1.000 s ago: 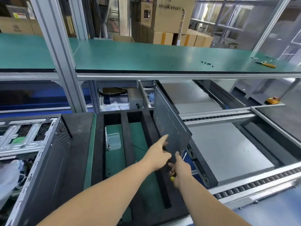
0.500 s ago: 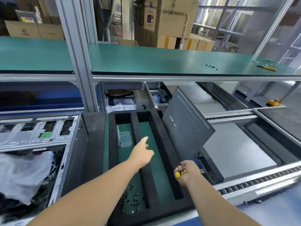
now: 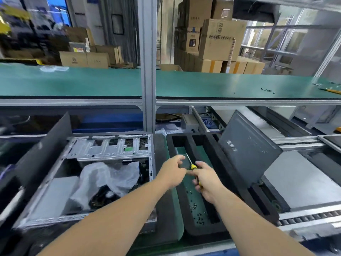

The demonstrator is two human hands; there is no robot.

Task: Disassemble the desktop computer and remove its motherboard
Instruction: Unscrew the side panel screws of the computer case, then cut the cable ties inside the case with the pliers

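Observation:
The open computer case [image 3: 60, 183] lies on its side at the left, with a white plastic bag [image 3: 108, 179] and dark cables inside; the motherboard is hidden. The removed dark side panel [image 3: 247, 150] leans in the right slot of the black foam tray [image 3: 232, 183]. My right hand [image 3: 207, 182] grips a yellow-handled screwdriver [image 3: 191, 164] above the tray. My left hand [image 3: 172, 172] is beside it with fingers curled near the screwdriver shaft; whether it touches the shaft I cannot tell.
Several loose black screws [image 3: 198, 213] lie in the tray's green bottom. A green shelf [image 3: 203, 85] runs across above, held by an aluminium post [image 3: 147, 71]. A roller conveyor with grey plates [image 3: 302, 180] is at the right. Cardboard boxes [image 3: 219, 39] stand behind.
The side panel now leans in the tray, released by my right hand. Both hands have come together over the tray around the screwdriver. The view has swung left, showing more of the case.

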